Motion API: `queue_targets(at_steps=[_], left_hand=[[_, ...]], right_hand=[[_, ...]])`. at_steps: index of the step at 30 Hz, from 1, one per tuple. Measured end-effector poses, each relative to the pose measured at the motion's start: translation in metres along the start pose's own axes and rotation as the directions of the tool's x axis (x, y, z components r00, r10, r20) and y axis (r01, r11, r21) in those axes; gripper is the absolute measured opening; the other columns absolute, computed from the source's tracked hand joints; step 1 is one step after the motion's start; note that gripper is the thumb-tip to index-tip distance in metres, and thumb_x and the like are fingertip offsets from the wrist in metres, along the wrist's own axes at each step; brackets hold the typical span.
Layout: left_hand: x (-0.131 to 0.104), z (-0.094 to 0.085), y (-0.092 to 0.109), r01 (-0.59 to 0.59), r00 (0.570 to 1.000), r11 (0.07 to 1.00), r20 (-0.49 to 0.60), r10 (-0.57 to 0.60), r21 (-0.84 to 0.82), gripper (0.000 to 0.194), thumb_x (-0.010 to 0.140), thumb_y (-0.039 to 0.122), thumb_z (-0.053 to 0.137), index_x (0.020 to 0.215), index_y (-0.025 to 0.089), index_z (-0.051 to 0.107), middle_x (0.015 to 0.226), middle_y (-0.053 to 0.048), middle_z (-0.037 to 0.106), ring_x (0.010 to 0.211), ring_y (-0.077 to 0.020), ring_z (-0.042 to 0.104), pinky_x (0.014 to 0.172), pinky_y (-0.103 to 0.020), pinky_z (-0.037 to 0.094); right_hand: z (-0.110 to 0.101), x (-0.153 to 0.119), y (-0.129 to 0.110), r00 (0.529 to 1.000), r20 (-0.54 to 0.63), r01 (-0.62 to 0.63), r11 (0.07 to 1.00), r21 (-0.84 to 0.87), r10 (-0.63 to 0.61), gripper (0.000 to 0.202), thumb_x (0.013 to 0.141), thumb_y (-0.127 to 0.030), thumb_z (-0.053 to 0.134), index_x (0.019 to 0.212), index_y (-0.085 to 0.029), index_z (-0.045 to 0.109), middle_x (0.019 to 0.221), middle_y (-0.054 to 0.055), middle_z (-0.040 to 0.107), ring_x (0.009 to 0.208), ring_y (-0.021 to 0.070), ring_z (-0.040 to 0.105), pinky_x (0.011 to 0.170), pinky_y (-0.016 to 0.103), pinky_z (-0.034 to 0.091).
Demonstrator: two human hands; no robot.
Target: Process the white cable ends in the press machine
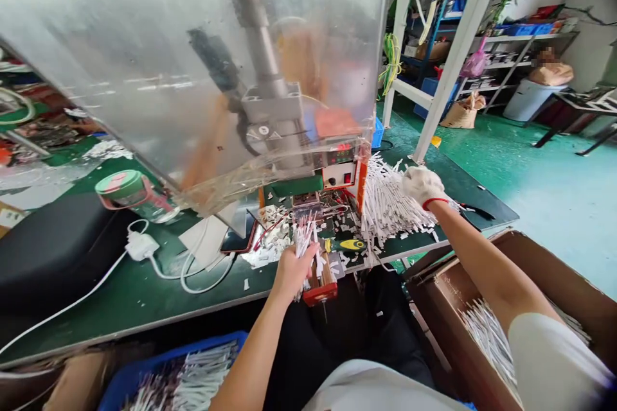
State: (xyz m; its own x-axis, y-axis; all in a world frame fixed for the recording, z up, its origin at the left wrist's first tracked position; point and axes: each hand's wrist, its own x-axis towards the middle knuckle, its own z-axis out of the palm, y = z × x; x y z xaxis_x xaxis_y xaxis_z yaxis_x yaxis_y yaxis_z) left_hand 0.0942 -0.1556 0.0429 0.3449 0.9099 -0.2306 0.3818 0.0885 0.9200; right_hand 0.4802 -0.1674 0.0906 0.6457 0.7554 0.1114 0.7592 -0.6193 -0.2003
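My bare left hand (292, 268) is closed round a bundle of thin white strips (303, 234) near the table's front edge, in front of the machine (332, 176). Just right of that hand is a red-ended wooden block (321, 294). My right hand (423, 185), in a white glove with a red cuff, lies on the right side of a large pile of white strips (385, 199). Its fingers are partly hidden, and whether they hold any strips cannot be made out. A yellow and green handled tool (351, 245) lies between the hands.
A clear plastic shield (159, 77) hangs over the machine. At left are a green-lidded jar (137, 192), a phone (240, 234) and a white charger cable (186, 273). Pliers (477, 210) lie at right. A blue crate (241, 337) and a cardboard box (434, 289) with strips stand below.
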Motion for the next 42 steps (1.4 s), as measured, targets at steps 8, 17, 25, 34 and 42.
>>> queue_targets(at_steps=[8, 17, 25, 34, 42], left_hand=[[-0.002, -0.015, -0.002, 0.004, 1.0, 0.986, -0.006, -0.005, -0.165, 0.035, 0.079, 0.049, 0.067, 0.059, 0.02, 0.059, 0.038, 0.007, 0.041, 0.037, -0.011, 0.04, 0.044, -0.024, 0.033], [-0.053, -0.044, -0.019, 0.056, 0.997, 0.85, -0.017, -0.077, -0.524, 0.045, 0.075, 0.057, 0.076, 0.06, 0.021, 0.054, 0.04, 0.01, 0.029, 0.038, -0.0083, 0.032, 0.038, -0.02, 0.025], [-0.078, -0.058, -0.039, 0.074, 0.991, 0.832, -0.049, -0.121, -0.55, 0.048, 0.076, 0.06, 0.075, 0.064, 0.017, 0.059, 0.043, 0.006, 0.044, 0.038, -0.0059, 0.035, 0.036, -0.017, 0.026], [-0.078, -0.06, -0.031, 0.057, 0.998, 0.899, 0.026, -0.051, -0.434, 0.043, 0.08, 0.06, 0.071, 0.072, 0.018, 0.064, 0.047, 0.004, 0.052, 0.04, -0.0087, 0.04, 0.04, -0.02, 0.029], [-0.063, -0.053, -0.018, -0.101, 0.986, 0.987, 0.117, 0.116, -0.128, 0.04, 0.089, 0.056, 0.062, 0.076, 0.019, 0.068, 0.048, 0.004, 0.051, 0.045, -0.0123, 0.047, 0.051, -0.025, 0.039]], right_hand=[[-0.035, -0.124, -0.031, 0.9, 0.358, -0.182, 0.53, 0.828, -0.249, 0.026, 0.079, -0.038, 0.068, 0.097, -0.019, 0.063, 0.06, -0.001, 0.062, 0.048, 0.0141, 0.057, 0.045, 0.023, 0.046], [0.05, -0.179, -0.148, 0.704, 0.552, -0.462, 0.301, 0.834, -0.447, 0.032, 0.083, -0.049, 0.066, 0.074, -0.021, 0.052, 0.045, -0.006, 0.055, 0.03, 0.01, 0.048, 0.028, 0.018, 0.035], [0.071, -0.164, -0.159, 0.693, 0.621, -0.553, 0.282, 0.784, -0.366, 0.028, 0.082, -0.044, 0.069, 0.077, -0.02, 0.055, 0.046, -0.004, 0.056, 0.03, 0.0103, 0.049, 0.026, 0.019, 0.03], [0.061, -0.161, -0.163, 0.698, 0.607, -0.563, 0.232, 0.793, -0.381, 0.032, 0.081, -0.043, 0.071, 0.072, -0.02, 0.052, 0.05, -0.004, 0.056, 0.031, 0.0081, 0.046, 0.029, 0.019, 0.03], [0.016, -0.194, -0.159, 0.762, 0.36, -0.201, 0.331, 0.922, -0.539, 0.037, 0.084, -0.055, 0.067, 0.079, -0.02, 0.057, 0.062, -0.002, 0.062, 0.042, 0.0078, 0.049, 0.037, 0.019, 0.036]])
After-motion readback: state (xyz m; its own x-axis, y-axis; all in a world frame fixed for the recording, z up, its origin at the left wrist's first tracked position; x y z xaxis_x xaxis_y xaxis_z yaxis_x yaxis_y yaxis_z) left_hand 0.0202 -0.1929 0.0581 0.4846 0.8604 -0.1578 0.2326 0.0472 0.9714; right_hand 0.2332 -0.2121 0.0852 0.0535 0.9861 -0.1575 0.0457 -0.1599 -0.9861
